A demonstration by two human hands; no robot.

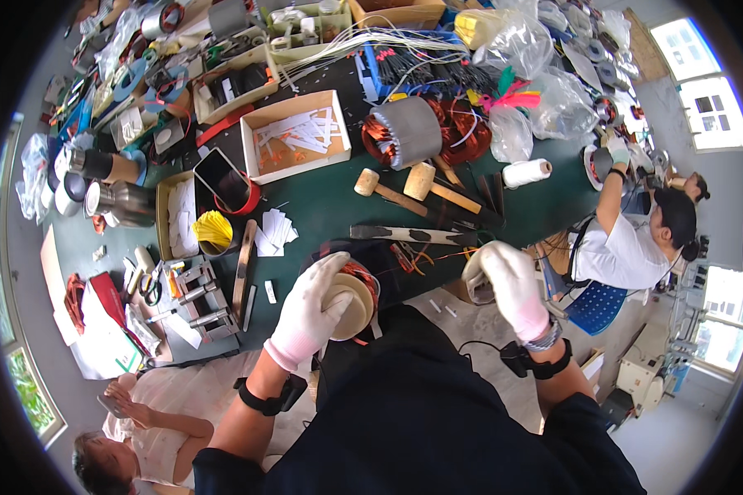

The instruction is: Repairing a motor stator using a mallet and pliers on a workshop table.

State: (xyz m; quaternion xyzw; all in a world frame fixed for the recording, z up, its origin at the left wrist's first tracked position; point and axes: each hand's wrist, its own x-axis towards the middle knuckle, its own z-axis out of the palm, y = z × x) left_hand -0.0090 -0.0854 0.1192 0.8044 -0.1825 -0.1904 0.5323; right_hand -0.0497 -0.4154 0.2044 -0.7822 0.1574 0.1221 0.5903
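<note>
My left hand [305, 318], in a white glove, is closed on the rim of a cream-coloured round piece [351, 304]. Copper windings [366, 275] show along the far side of that piece, close to the table's front edge. Off to the right my right hand [512, 285], gloved too, curls around a pale ring-shaped roll [475, 279], perhaps tape; its fingers partly cover it. Between the hands, thin orange and yellow wires [417, 257] lie at the table edge. A worn flat wooden stick [413, 235] rests just beyond them.
Two wooden mallets [442, 191] and a white thread spool [527, 172] lie farther back. A wound stator [404, 132] stands behind them. Left of it is a box of paper strips [295, 136]. One person [636, 239] works at right; another [161, 421] sits at lower left.
</note>
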